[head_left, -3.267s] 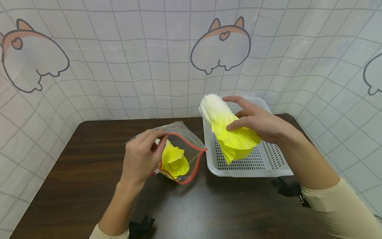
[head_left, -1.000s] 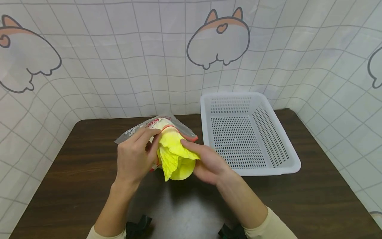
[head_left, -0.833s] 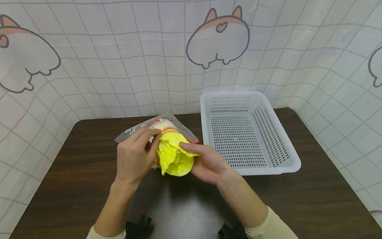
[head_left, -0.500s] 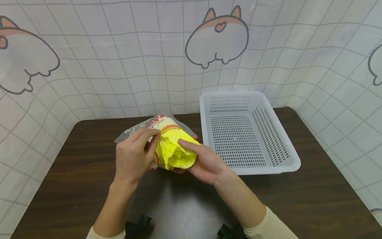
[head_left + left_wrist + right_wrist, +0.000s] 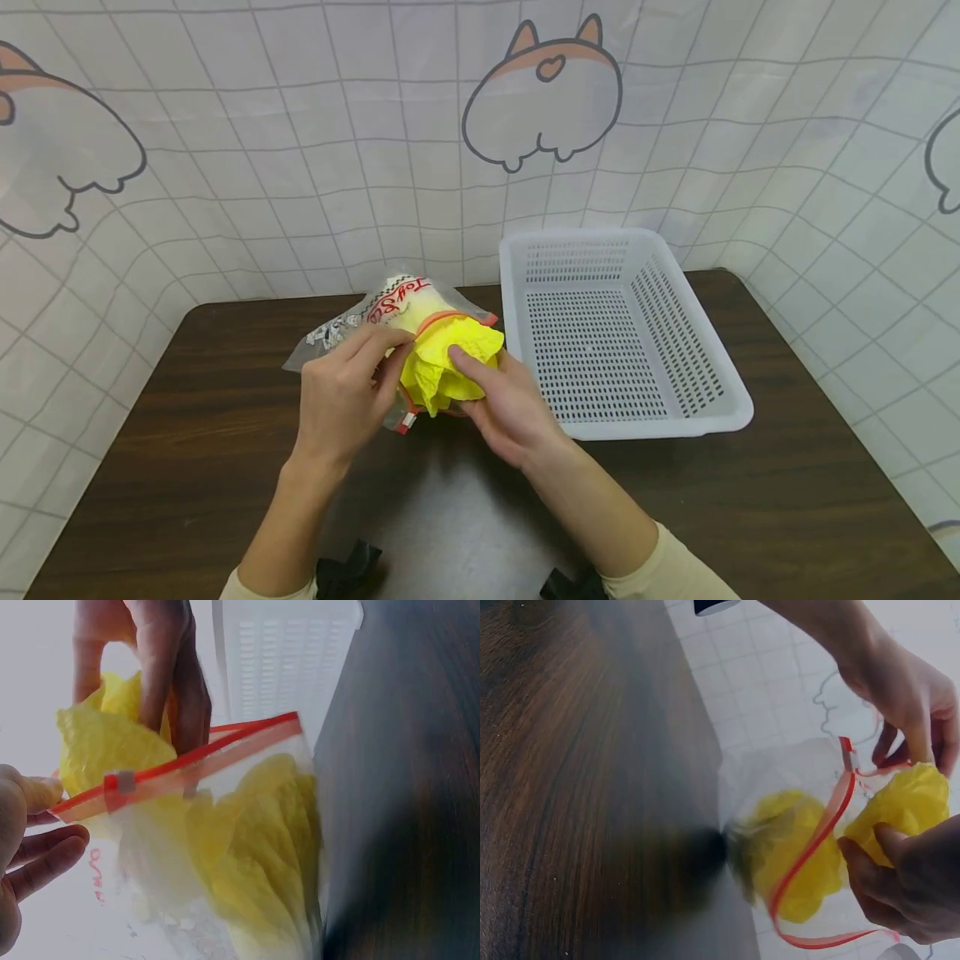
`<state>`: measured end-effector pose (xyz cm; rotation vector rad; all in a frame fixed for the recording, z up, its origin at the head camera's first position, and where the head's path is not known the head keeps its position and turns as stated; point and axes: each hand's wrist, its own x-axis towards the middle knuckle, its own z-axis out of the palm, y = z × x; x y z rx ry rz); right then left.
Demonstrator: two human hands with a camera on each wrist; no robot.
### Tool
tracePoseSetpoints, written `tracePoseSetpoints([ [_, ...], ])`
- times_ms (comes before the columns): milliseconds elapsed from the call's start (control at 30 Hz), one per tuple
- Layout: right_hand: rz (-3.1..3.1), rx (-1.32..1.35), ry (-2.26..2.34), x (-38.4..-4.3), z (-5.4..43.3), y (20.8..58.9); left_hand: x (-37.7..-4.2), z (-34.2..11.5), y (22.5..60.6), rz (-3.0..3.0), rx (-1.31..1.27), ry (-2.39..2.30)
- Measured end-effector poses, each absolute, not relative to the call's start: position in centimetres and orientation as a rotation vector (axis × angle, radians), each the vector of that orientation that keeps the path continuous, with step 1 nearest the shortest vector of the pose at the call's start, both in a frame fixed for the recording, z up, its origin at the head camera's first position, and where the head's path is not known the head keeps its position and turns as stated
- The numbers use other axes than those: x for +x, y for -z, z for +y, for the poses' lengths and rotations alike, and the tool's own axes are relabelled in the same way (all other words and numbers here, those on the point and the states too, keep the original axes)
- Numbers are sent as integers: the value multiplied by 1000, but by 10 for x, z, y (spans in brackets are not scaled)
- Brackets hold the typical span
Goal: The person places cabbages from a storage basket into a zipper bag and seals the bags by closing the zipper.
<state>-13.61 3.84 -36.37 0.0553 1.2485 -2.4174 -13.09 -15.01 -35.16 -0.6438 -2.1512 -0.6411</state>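
Observation:
My left hand (image 5: 345, 400) pinches the red rim of a clear zip bag (image 5: 318, 340). My right hand (image 5: 510, 408) holds a napa cabbage (image 5: 450, 358) by its yellow leafy end, thumb on top and fingers beneath. Its pale stem part lies inside the bag, seen through the printed plastic, while the crumpled leaves stick out at the mouth. In the left wrist view, another yellow leafy cabbage (image 5: 259, 840) shows through the bag's wall below the red rim. A slider (image 5: 124, 781) sits on that rim near my left fingers.
A white perforated plastic basket (image 5: 607, 358) stands right of the bag, with nothing in it. The dark wooden table (image 5: 187, 467) ends at a white grid-patterned curtain (image 5: 337, 167) with cartoon animals.
My right hand has brought the cabbage from above the basket to the bag and pushed it stem first, away from me, into the mouth. My left hand keeps its pinch on the rim.

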Motion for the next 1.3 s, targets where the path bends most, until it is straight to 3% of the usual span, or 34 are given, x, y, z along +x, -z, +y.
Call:
tracePoseSetpoints([
  [367, 2016, -339, 1992, -131, 42, 366, -129, -148, 350, -2156, -724, 644],
  [600, 2500, -415, 1649, -134, 44, 372, -127, -147, 348, -2139, -781, 675],
  [833, 2455, -440, 1723, -138, 41, 378, -126, -147, 348, -2130, -790, 693],
  [1067, 2034, -292, 2019, -144, 38, 380, -125, -148, 347, -2163, -773, 710],
  [1300, 2072, -483, 1907, -144, 40, 382, -125, -150, 346, -2177, -752, 711],
])
